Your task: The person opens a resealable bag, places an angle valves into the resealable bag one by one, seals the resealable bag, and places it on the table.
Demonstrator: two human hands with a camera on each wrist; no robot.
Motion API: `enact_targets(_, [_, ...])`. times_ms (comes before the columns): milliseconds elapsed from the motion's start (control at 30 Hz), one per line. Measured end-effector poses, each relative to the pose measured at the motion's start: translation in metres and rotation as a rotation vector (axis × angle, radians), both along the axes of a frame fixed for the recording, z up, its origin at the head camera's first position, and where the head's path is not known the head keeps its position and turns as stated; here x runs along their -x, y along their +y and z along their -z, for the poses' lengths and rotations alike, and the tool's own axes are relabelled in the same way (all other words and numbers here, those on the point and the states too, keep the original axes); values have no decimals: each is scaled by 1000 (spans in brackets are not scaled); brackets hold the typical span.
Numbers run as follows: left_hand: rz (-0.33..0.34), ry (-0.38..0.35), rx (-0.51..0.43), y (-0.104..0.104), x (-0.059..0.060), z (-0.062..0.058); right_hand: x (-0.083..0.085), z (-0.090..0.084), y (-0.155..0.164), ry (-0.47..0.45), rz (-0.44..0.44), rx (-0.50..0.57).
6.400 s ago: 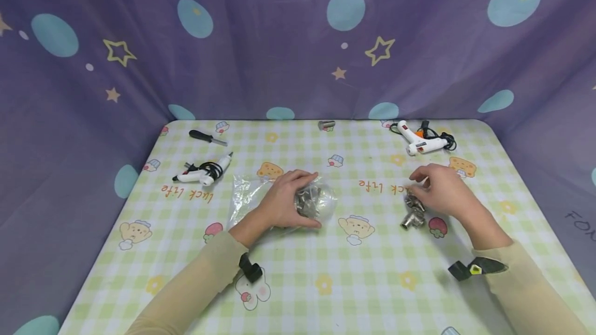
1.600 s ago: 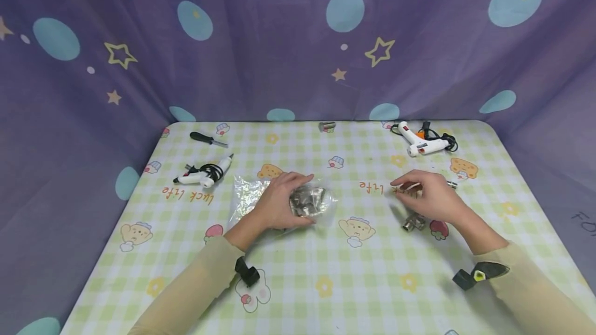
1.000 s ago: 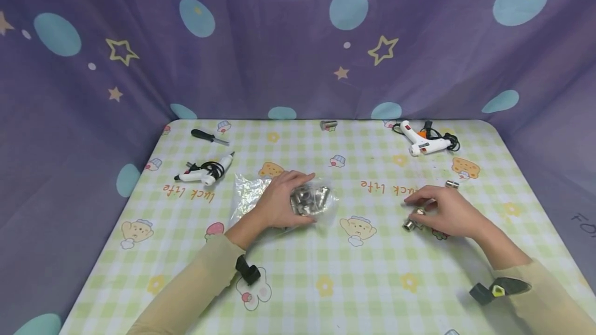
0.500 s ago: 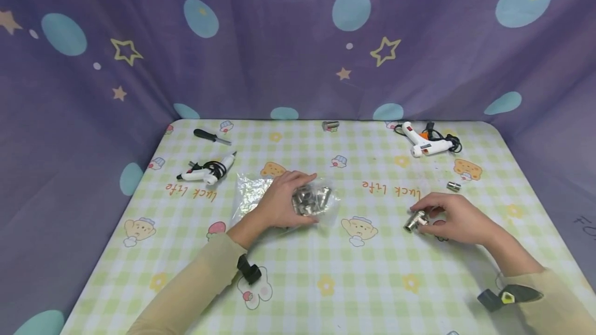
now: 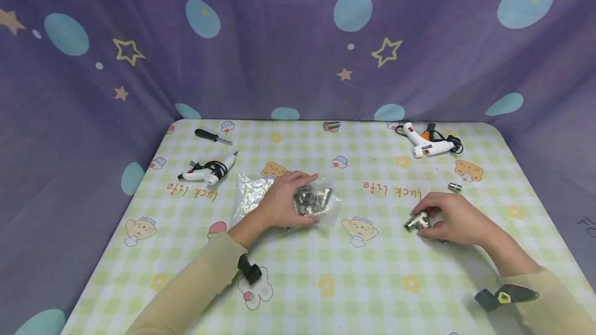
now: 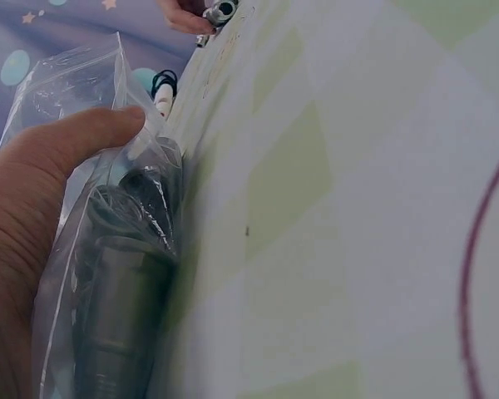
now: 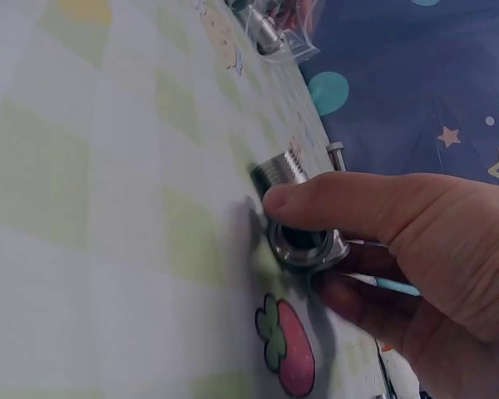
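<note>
My left hand curves over a clear zip bag lying mid-table, thumb and fingers spread around its filled end. Inside the bag are several metal pipe fittings, seen close up in the left wrist view. To the right, my right hand pinches a shiny tee pipe fitting between thumb and fingers, close over the tablecloth. Its threaded end and a round opening show in the right wrist view. A short metal fitting lies just behind the right hand.
Two white glue guns with black cords lie at the left and back right. A black-handled screwdriver rests back left, and a metal cylinder sits at the far edge. A purple curtain encloses the table.
My right hand has moved nearer and to the right, coming down onto the tee fitting and pinching it. The short fitting behind it is now uncovered. The left hand stays on the bag.
</note>
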State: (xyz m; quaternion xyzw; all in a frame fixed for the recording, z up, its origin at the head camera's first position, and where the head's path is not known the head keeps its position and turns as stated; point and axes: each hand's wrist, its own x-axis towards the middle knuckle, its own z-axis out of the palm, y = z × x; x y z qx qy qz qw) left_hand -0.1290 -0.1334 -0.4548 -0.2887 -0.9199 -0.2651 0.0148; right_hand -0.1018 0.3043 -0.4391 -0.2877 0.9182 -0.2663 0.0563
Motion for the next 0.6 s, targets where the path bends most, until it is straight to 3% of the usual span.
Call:
enact_targets(233, [4, -1, 11, 0, 0, 0, 8, -4, -10, 68, 68, -8])
enact_targets(433, [-4, -2, 12, 0, 0, -1, 17, -11, -26, 19, 145, 118])
enact_targets(600, [-9, -17, 6, 0, 0, -2, 21, -22, -46, 44, 156, 222])
